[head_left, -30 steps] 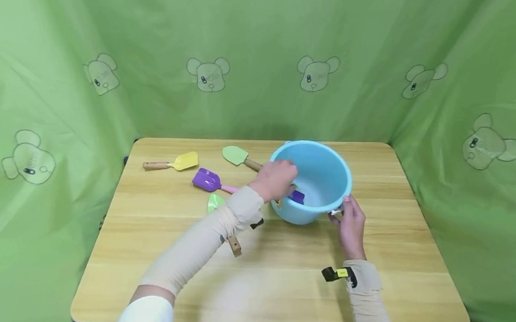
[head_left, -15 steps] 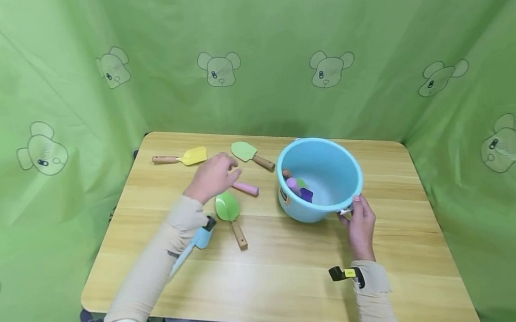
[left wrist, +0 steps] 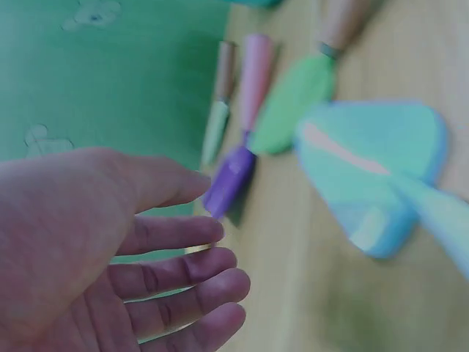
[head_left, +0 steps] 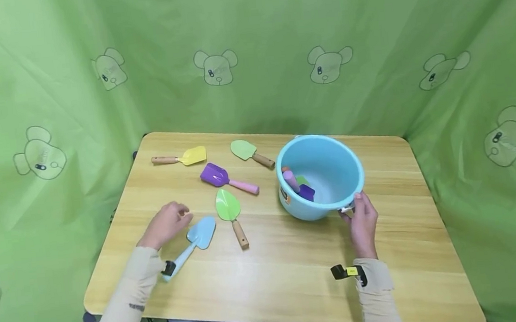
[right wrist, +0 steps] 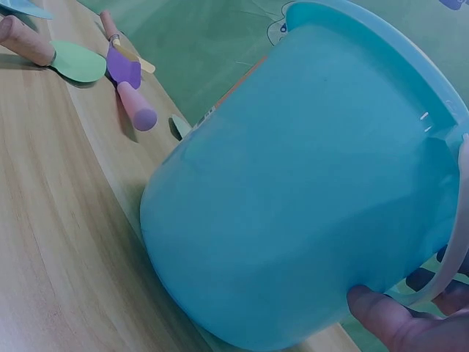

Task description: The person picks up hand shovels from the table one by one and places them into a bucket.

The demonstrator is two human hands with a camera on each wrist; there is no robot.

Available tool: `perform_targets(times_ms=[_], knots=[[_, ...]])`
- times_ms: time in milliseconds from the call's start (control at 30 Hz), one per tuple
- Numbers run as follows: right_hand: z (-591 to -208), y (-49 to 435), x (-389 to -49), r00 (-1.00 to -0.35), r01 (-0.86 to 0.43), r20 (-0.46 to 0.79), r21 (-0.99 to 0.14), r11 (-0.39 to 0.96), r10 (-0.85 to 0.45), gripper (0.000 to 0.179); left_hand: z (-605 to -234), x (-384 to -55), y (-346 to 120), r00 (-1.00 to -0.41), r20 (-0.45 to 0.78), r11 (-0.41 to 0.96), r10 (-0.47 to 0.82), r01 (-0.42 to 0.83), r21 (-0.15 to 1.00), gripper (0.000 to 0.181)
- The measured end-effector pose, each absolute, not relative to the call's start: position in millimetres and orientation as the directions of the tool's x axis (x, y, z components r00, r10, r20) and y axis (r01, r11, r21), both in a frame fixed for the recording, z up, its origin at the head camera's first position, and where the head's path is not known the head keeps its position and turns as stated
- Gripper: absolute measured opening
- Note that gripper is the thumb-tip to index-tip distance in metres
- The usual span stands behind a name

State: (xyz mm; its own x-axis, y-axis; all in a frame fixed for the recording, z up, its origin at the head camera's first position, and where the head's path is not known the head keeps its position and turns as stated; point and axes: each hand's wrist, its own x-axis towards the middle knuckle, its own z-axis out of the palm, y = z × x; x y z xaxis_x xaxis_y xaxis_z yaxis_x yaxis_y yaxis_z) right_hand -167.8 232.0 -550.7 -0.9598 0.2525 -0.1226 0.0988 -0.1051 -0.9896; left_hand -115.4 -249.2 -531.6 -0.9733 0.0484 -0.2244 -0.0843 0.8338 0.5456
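My left hand (head_left: 166, 225) is over the left side of the table, beside a light-blue trowel (head_left: 203, 232). In the left wrist view its fingers are spread and loosely bent, holding nothing. My right hand (head_left: 364, 227) grips the light-blue bucket (head_left: 307, 210) at its near right rim, by the white handle. The right wrist view has my thumb (right wrist: 377, 312) against the bucket's wall, with the other fingers partly hidden behind the handle (right wrist: 447, 268). Inside the bucket lie a pink handle (head_left: 290, 180), a purple blade (head_left: 307, 193) and a bit of green; their lower parts are hidden.
Left of the bucket lie a bright-green trowel (head_left: 228, 205), a purple shovel (head_left: 215, 174) with a pink handle, a pale-green trowel (head_left: 243, 149) and a yellow shovel (head_left: 194, 155). A green curtain (head_left: 270, 97) surrounds the wooden table (head_left: 288, 282).
My left hand has come out of the bucket, leaving a purple-bladed, pink-handled tool inside, and swung left and nearer to the blue trowel. My right hand keeps its grip on the bucket.
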Motion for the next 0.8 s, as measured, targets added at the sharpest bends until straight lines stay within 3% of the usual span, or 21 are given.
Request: perform_targets(times_ms=[367,800], knots=[[-550.2,230.8,-168.3,-0.957,0.096,-0.115,-0.992,-0.082,0.265,0.047,-564.2,-47.8,-267.7,-0.966,-0.258,0.842,-0.009,-0.147,0.520,0.047],[-549.7,227.8,-168.1,-0.959,0.080,-0.110,-0.989,-0.123,0.261,0.046,-572.1,-14.3,-256.5,-0.972,-0.235,0.834,-0.016,-0.142,0.533,0.039]])
